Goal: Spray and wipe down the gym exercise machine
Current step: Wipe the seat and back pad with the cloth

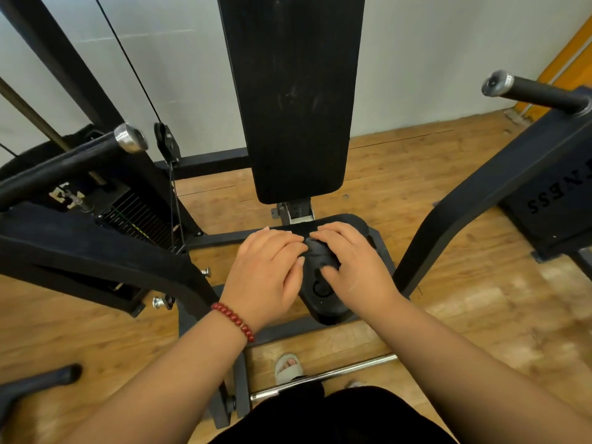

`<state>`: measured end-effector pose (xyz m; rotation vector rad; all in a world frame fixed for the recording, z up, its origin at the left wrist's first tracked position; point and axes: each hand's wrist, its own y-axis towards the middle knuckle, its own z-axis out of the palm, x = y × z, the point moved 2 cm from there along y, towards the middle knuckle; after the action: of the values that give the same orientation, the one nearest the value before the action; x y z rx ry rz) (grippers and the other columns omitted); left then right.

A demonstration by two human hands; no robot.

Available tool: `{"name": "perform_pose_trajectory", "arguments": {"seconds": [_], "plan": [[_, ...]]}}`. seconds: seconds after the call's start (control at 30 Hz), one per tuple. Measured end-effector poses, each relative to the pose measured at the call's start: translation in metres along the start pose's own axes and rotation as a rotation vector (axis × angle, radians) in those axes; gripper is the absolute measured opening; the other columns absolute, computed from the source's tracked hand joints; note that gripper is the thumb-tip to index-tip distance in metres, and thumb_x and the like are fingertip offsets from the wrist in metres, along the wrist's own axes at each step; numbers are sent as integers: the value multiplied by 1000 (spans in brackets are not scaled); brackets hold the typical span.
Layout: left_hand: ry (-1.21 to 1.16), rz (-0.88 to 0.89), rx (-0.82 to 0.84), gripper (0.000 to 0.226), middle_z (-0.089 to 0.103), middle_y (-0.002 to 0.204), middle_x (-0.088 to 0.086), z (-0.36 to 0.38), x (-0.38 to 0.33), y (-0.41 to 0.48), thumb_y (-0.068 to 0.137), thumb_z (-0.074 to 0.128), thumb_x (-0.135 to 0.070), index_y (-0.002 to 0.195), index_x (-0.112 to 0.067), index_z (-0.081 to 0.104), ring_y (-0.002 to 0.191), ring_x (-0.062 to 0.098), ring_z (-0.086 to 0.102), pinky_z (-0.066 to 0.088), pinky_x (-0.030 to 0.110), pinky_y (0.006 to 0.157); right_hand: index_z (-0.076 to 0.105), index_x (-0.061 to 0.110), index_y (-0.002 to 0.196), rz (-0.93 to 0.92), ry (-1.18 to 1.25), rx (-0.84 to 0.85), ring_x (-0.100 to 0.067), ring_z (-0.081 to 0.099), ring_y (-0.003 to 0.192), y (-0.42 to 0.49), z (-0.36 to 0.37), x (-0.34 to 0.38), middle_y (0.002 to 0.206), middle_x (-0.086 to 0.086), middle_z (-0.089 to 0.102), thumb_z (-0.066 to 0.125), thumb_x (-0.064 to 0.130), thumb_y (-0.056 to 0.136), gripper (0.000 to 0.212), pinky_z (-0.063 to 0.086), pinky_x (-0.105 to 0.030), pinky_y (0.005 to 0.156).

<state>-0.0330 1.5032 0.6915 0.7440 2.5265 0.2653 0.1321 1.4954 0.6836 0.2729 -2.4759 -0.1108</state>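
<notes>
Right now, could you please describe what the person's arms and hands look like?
No sleeves or gloves are worn. A bracelet of round dark-red beads circles the wrist of the left hand; the right hand wears no visible jewellery.

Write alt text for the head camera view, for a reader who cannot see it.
A person's right hand grips a dark cloth on the black seat of a gym machine, with the left hand, a red bead bracelet on its wrist, resting beside it. The upright black backrest stands ahead, a handle on each side, over a wooden floor.
</notes>
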Motion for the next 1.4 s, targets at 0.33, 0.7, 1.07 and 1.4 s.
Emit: {"name": "perform_pose_trajectory", "arguments": {"seconds": [0.33,0.7,1.07,1.4], "plan": [[-590,-548,12,14,63,91,-20,8,-4,31,88,67,-30,95,-39,58,87,-15,57,42,0,73,62,12,126,-12,69,-73,8,38,110,24,-4,-16,126,1,56,73,10,81,46,24,4,94],[-879,-900,-36,13,72,90,-2,31,-1,60,93,61,-26,82,-26,68,94,18,67,53,42,92,60,43,118,381,656,169,-1,56,115,44,-16,-62,119,18,62,65,38,91,28,45,-29,103],[-1049,-843,93,38,65,124,-11,33,-8,78,93,59,-10,125,-31,56,116,12,61,47,45,103,72,28,85,614,865,85,-16,63,92,70,-37,-82,89,4,70,65,23,93,12,52,-34,85],[-677,-953,-92,29,61,117,-9,23,-16,90,96,58,-20,123,-28,62,111,10,55,50,30,92,68,29,92,571,805,7,-7,62,84,80,-54,-77,82,11,67,60,23,96,11,49,-22,70]]}}
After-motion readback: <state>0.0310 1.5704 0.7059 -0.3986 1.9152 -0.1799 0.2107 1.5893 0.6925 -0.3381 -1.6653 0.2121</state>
